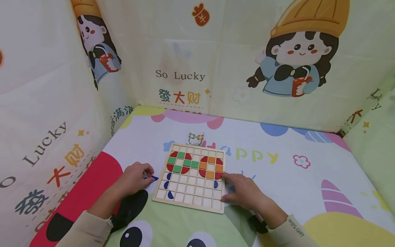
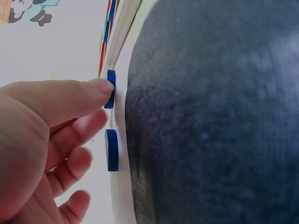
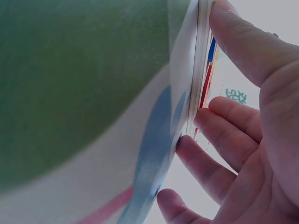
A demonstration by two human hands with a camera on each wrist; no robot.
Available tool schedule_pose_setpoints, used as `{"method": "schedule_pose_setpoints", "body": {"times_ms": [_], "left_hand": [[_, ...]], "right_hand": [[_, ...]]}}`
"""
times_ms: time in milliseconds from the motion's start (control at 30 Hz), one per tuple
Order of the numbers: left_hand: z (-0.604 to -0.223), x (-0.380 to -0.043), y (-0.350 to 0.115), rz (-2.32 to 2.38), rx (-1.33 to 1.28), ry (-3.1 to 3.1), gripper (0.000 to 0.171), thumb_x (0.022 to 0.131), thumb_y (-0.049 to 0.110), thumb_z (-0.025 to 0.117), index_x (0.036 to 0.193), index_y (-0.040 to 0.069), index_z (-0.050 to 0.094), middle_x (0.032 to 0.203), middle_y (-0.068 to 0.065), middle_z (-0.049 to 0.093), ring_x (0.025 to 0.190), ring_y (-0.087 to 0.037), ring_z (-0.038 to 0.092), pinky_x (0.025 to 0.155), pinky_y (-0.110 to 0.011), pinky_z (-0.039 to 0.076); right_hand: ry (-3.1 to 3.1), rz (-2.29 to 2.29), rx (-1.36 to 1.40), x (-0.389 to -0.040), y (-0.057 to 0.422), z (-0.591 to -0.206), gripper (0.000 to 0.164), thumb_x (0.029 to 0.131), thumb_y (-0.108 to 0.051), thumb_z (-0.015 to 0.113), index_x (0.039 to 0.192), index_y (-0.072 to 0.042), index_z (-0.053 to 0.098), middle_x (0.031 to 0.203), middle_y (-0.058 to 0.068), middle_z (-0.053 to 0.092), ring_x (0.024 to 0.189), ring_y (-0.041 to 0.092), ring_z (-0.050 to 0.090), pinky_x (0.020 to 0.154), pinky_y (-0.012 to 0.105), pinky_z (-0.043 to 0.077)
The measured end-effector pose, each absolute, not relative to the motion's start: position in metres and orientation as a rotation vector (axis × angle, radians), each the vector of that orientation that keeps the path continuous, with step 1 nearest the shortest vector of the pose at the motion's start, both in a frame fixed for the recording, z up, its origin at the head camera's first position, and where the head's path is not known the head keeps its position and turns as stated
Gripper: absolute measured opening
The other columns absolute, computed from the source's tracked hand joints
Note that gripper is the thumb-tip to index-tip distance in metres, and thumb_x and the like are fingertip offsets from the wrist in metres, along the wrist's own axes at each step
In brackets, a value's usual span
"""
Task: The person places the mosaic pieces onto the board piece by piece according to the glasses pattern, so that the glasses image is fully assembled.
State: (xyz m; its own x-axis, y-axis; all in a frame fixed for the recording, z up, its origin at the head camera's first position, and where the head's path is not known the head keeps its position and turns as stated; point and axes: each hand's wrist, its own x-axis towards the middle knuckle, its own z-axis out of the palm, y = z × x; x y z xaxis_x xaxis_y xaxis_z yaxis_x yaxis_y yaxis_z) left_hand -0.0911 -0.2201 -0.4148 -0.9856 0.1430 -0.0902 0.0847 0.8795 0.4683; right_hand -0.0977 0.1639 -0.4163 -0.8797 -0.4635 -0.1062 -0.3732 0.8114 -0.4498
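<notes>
My left hand [image 1: 137,176] is beside the board's left edge, its thumb and curled forefinger at a blue half-round piece [image 2: 110,88]. The thumb tip lies on that piece; the forefinger's contact is partly hidden. Close by lies another blue half-round piece [image 2: 112,150]. The square wooden grid board [image 1: 197,202] bears a pattern of red, green and orange pieces, with several blue half-rounds [image 1: 170,195] below. With relaxed, spread fingers my right hand [image 1: 245,192] touches the board's right edge, thumb near the lower corner.
Behind the board lies a small pattern card [image 1: 195,138] with a similar coloured design. A printed cloth [image 1: 277,185] covers the table. Printed cloth walls [image 1: 231,68] rise at the back and both sides.
</notes>
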Motion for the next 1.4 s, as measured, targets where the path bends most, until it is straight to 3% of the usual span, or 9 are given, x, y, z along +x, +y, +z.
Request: {"method": "schedule_pose_setpoints", "body": {"times_ms": [367, 667, 1400], "left_hand": [[-0.414, -0.090, -0.219, 0.800, 0.220, 2.822, 0.023, 0.080, 0.010, 0.082, 0.097, 0.011, 0.068, 0.088, 0.000, 0.060, 0.084, -0.018, 0.054, 0.072, -0.033, 0.056], [-0.410, -0.093, -0.216, 0.783, 0.181, 2.810, 0.036, 0.077, 0.009, 0.084, 0.109, 0.010, 0.068, 0.101, -0.006, 0.061, 0.100, -0.026, 0.055, 0.071, -0.036, 0.059], [-0.401, -0.097, -0.213, 0.664, 0.231, 2.897, 0.032, 0.075, 0.013, 0.086, 0.103, 0.012, 0.071, 0.097, -0.005, 0.060, 0.094, -0.024, 0.054, 0.069, -0.033, 0.058]], "right_hand": [[2.791, -0.620, -0.665, -0.099, 0.164, -0.418, 0.072, 0.076, -0.040, 0.087, 0.136, -0.011, 0.060, 0.134, 0.008, 0.062, 0.127, 0.032, 0.053, 0.103, 0.054, 0.040], [2.800, -0.622, -0.678, -0.100, 0.164, -0.418, 0.072, 0.076, -0.039, 0.087, 0.136, -0.010, 0.060, 0.134, 0.008, 0.062, 0.126, 0.032, 0.054, 0.104, 0.053, 0.041], [2.784, -0.623, -0.688, -0.100, 0.165, -0.415, 0.072, 0.076, -0.040, 0.086, 0.136, -0.010, 0.060, 0.134, 0.009, 0.062, 0.126, 0.033, 0.053, 0.103, 0.055, 0.041]]}}
